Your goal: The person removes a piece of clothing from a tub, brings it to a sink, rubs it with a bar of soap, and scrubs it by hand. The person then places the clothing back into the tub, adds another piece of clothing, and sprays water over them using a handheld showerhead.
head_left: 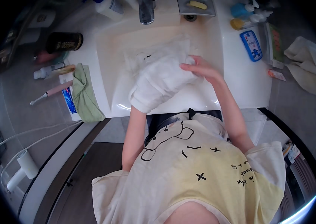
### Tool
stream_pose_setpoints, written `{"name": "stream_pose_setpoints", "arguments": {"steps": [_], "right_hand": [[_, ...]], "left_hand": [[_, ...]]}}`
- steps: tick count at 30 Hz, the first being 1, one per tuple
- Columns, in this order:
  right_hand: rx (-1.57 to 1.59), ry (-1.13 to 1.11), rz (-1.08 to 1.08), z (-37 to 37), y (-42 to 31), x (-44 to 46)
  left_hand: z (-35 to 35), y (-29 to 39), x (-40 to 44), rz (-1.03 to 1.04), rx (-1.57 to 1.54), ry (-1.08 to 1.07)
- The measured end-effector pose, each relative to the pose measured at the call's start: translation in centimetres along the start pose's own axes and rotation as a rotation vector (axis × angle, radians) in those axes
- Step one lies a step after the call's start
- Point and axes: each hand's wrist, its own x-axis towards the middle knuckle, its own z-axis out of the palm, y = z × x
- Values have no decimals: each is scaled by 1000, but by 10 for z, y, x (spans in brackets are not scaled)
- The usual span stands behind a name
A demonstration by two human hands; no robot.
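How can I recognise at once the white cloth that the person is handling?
Find the wide white sink below the metal tap. Inside it, the white cloth hides the person's left hand, while the right hand holds one edge. Unlike the green towel at the sink's left edge, it is white, bunched, and shows a small black mark.

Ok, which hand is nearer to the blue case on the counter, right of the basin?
Right. The right hand holds the white cloth over the basin, left of the blue case; the left hand is farther left, hidden by the cloth.
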Motion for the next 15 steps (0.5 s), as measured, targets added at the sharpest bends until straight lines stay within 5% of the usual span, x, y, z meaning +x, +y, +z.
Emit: {"name": "stream_pose_setpoints", "arguments": {"steps": [4,7,13,15], "right_hand": [[184,326,-292,5,-23,-8],[729,141,-203,-11,-33,-14],[978,-310,232,14,1,-9],[783,-316,263,38,21,-7]], "left_hand": [[-9,-7,-8,50,36,-8],[-13,-11,-16,84,72,-8],[-13,-17,-28,122,136,27],[-10,-18,-31,98,126,50]]}}
